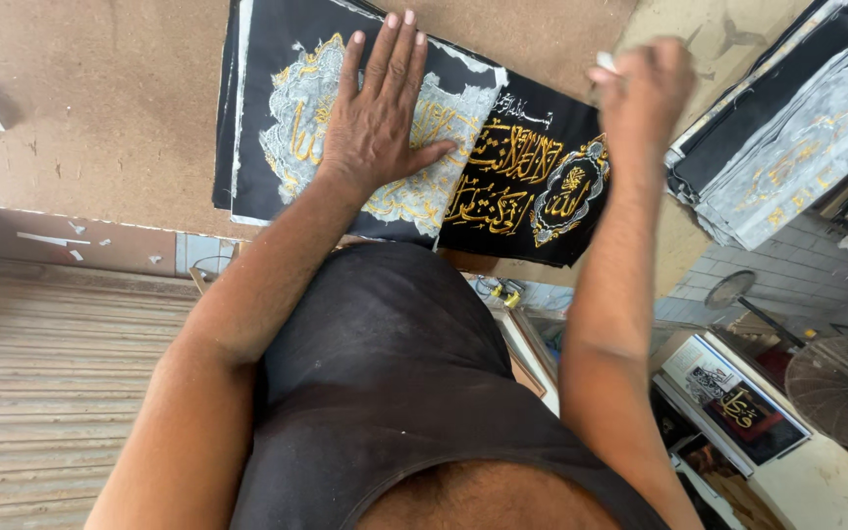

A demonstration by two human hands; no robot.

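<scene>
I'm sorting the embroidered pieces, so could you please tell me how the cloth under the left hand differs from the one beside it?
The cloth under the left hand still carries pale backing around its gold design; the neighbouring black cloth shows clean gold lettering on bare black. The first is pinned flat by an open palm; the second lies free, with the right hand blurred above its far edge. Both are black with gold embroidery, lying on the brown board.

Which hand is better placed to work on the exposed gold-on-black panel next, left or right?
Right, probably. The right hand is lifted just above the black embroidered panel, pinching something small and white, though blurred. The left hand lies flat, fingers spread, on the white-backed cloth piece beside it.
</scene>
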